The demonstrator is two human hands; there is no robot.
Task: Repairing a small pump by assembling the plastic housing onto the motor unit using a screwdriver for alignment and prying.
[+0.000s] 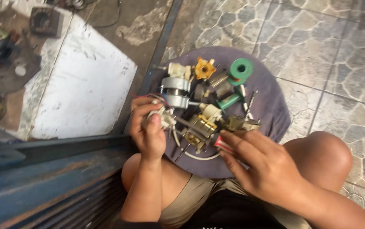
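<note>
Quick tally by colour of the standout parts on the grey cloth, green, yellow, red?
Green: 2, a spool and a tool handle
Yellow: 1, a star-shaped knob
Red: 1, a small piece in the right hand
Total: 4
The left hand holds a white wired part, not counted.

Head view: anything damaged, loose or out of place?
Nothing spilled. Dismantled motor parts lie scattered on a purple cloth on the tiled floor, wires trailing loose. The left hand holds a white plug-like part; the right hand pinches a small red piece. The white block alongside is chipped and scuffed.
</note>
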